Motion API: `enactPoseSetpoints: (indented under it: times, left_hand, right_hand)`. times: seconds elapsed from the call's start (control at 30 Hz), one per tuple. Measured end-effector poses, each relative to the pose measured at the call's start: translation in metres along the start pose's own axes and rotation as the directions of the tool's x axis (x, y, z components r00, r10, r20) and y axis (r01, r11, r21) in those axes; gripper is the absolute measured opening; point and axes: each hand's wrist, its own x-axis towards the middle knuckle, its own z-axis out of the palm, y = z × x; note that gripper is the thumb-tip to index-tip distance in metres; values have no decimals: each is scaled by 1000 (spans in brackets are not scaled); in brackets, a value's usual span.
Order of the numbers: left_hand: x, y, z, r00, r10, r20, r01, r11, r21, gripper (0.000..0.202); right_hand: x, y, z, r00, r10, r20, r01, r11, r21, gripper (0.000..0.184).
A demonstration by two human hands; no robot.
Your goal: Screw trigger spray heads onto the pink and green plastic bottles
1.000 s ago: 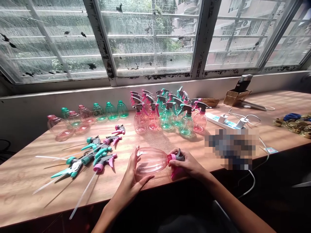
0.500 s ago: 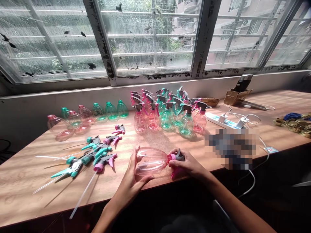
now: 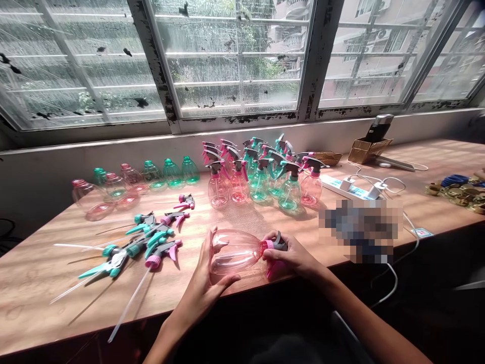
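Observation:
A clear pink spray bottle (image 3: pixel 237 251) lies on its side just above the near edge of the wooden table (image 3: pixel 34 288). My left hand (image 3: pixel 202 288) wraps around the bottle's base. My right hand (image 3: pixel 293 257) is closed around the pink and grey trigger head (image 3: pixel 278 246) at the bottle's neck. Loose trigger heads (image 3: pixel 147 242) with long dip tubes lie to the left of my hands.
Several assembled pink and green spray bottles (image 3: pixel 261 177) stand in a group at the back centre. Headless bottles (image 3: pixel 129 182) line the back left. A white power strip (image 3: pixel 350 189) with cables, a cardboard box (image 3: pixel 369 149) and gold and blue items (image 3: pixel 456 189) sit to the right.
The bottle has turned slightly in my hands; both hands stay in nearly the same place. The view has shifted up a little.

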Motion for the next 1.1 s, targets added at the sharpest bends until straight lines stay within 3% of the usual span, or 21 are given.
enactPoseSetpoints:
  times: [0.3,0.57,0.83,1.1]
  left_hand:
    - [1,-3,5,998,54,-26,-54,998,-20,89]
    - [1,2,-1,997,-68,37,71,993,-93,93]
    - [-2,-2,4,1000,8,-1,-8,994,-113,79]
    - [-1,3,3,998,-52,24,54,993,-101,100]
  right_hand:
    - [0,0,0,1000,1,-16,-1,1000,11,40]
    - [1,-1,1,1000,0,-22,0,1000,7,42]
    - [2,7,-2,999,12,-53,-8,997,73,45]
    - [-2,-2,1,998,17,-55,-16,1000,20,42]
